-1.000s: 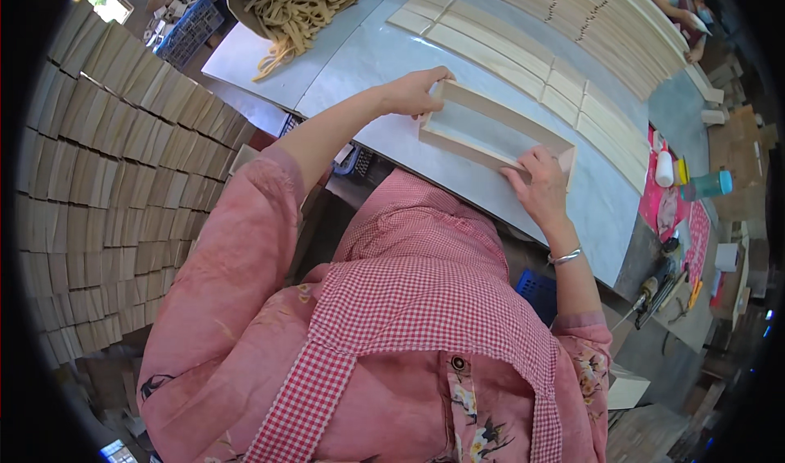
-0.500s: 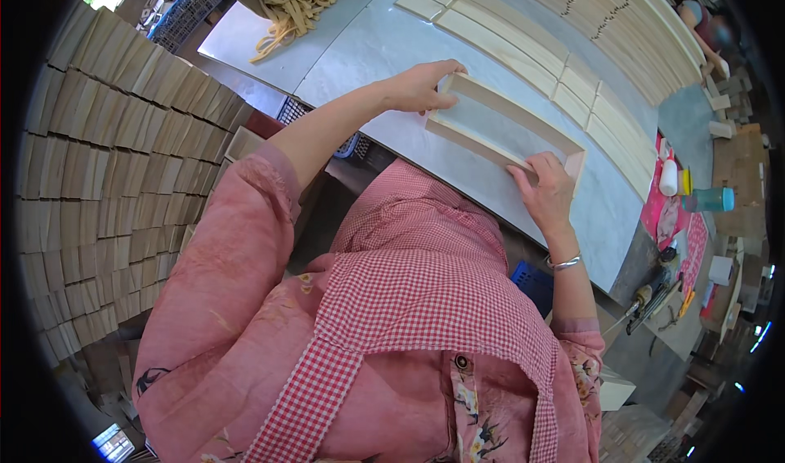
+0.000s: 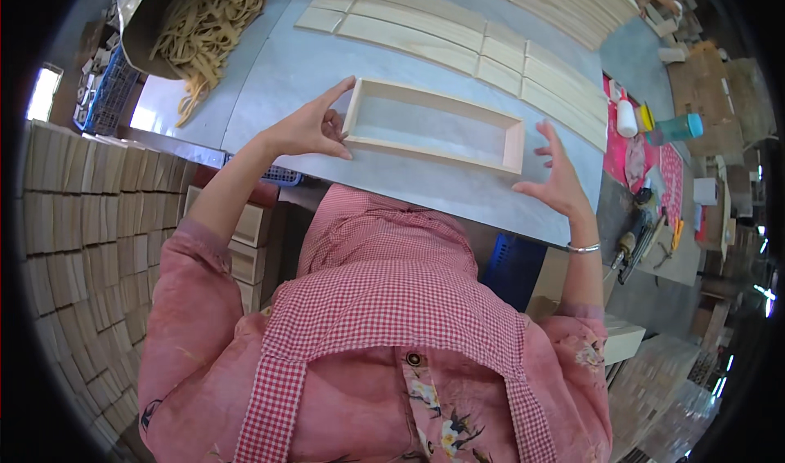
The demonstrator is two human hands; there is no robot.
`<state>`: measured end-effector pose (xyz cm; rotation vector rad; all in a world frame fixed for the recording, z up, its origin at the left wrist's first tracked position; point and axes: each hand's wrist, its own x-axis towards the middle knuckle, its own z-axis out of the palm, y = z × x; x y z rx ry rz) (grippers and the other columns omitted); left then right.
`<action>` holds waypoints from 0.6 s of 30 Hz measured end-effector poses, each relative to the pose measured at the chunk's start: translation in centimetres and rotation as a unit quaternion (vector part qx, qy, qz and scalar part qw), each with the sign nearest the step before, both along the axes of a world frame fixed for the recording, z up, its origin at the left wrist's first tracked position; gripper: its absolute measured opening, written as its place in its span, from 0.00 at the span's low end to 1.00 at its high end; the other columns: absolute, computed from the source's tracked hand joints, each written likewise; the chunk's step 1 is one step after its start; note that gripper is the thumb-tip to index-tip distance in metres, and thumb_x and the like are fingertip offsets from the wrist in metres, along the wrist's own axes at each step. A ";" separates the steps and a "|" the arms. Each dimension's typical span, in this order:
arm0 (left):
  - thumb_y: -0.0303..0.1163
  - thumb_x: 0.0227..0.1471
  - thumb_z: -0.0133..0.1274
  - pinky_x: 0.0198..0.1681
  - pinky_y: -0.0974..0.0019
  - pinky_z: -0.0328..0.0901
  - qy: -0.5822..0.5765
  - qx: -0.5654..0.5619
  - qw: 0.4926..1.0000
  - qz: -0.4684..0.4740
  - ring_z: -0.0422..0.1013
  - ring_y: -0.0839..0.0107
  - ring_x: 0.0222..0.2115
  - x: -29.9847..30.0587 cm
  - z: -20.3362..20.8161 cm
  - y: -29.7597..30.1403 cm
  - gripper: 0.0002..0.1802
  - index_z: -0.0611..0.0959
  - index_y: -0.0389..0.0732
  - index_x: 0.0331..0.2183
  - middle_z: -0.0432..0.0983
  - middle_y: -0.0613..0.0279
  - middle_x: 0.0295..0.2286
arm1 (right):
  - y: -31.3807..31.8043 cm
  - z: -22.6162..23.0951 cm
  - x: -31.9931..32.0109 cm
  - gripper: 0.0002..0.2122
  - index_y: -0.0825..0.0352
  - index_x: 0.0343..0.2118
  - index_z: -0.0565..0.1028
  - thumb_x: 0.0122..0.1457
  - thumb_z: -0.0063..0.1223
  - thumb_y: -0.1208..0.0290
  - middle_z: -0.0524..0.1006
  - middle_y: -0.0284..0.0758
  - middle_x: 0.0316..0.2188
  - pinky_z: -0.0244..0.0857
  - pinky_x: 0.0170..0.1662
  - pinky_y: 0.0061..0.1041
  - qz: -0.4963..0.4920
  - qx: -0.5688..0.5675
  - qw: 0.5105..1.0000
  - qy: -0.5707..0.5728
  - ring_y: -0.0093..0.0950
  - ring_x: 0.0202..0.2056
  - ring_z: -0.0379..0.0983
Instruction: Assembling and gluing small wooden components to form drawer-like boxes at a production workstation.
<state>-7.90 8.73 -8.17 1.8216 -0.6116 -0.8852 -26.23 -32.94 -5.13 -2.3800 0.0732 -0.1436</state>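
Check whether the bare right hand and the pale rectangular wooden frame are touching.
Apart. The head view shows a strip of bluish-grey tabletop between the bare right hand and the right end of the pale rectangular wooden frame.

A window [image 3: 44,93] glows white at 10 o'clock, with tall stacks of wooden pieces [image 3: 98,226] at 9. The pale, glossy worktable [image 3: 282,75] spreads across 12 o'clock. Grey floor [image 3: 654,308] shows between 3 and 4; bright glints [image 3: 766,291] dot the dim edge just past 3.
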 end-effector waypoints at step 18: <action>0.25 0.36 0.72 0.36 0.69 0.71 -0.068 0.027 0.997 -0.017 0.69 0.67 0.30 0.8 0.8 -3.1 0.59 0.58 0.45 0.67 0.69 0.51 0.53 | -2.5 -0.3 0.6 0.56 0.66 0.68 0.53 0.32 0.75 0.77 0.69 0.43 0.59 0.69 0.45 0.27 -0.014 0.042 0.976 0.213 0.33 0.41 0.71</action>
